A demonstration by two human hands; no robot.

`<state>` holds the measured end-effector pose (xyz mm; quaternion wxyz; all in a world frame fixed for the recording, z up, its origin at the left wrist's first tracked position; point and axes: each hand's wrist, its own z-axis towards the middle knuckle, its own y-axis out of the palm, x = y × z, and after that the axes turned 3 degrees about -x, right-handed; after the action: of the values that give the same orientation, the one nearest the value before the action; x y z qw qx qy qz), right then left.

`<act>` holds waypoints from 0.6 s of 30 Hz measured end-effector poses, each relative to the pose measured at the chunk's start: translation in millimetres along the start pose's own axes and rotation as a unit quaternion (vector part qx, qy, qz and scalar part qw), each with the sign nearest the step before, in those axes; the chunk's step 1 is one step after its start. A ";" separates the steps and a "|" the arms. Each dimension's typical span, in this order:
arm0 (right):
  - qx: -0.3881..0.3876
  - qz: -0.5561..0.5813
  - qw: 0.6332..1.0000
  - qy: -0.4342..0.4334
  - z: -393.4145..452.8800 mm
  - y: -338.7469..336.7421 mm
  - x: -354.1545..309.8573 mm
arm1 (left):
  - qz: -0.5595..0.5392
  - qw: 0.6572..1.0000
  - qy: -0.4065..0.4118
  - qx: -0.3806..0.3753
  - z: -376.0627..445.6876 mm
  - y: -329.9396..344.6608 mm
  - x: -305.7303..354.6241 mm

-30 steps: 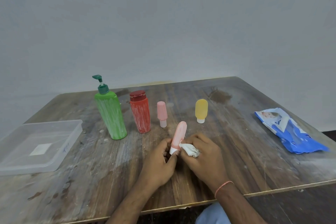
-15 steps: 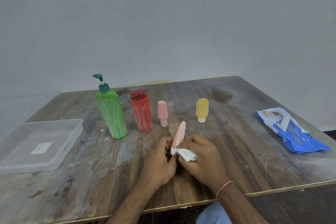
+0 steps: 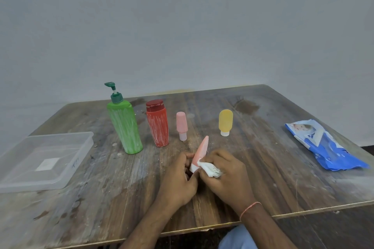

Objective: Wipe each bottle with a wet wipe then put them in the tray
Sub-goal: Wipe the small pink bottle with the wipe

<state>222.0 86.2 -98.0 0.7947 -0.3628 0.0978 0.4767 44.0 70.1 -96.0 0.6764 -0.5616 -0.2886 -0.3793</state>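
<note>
In front of me is a worn wooden table (image 3: 253, 157), scratched and with dark stains; behind it a plain grey wall (image 3: 182, 26); the light is soft and even.

Soft, even light all round, a touch dim and greyish, with no hard glare. Faint, short shadows sit under the hands and beside the green pump bottle (image 3: 124, 125). The table (image 3: 263, 178) edges bow outward with wide-angle stretch. The focus is decent mid-frame, though fine detail looks smeared and slightly mushy throughout.
</note>
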 end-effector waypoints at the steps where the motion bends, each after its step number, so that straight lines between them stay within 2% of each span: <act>1: -0.009 0.010 1.000 -0.004 0.0 0.4 -0.3 | 0.001 1.000 0.001 0.000 -0.2 0.0 0.1; 3: -0.016 0.014 1.000 -0.017 -0.4 1.1 -1.3 | 0.002 1.000 0.003 0.000 -0.1 0.1 -0.5; 7: 0.017 -0.030 0.999 -0.003 -1.7 -0.2 -0.4 | 0.002 1.000 0.000 -0.002 0.0 0.6 -1.0; 11: -0.006 0.003 1.000 -0.006 -1.2 0.9 -2.1 | 0.006 1.000 0.005 -0.001 -0.9 0.7 -0.4; 16: 0.031 -0.015 0.999 0.023 -0.9 0.0 -1.0 | 0.012 1.000 0.002 0.000 0.3 1.4 -0.8; 18: 0.014 -0.005 1.000 0.021 -1.1 0.3 0.1 | 0.008 1.000 0.004 0.004 0.1 1.7 -1.0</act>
<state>222.0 85.5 -99.0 0.7999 -0.3624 0.1195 0.4632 44.8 70.5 -97.7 0.6825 -0.5602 -0.2829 -0.3747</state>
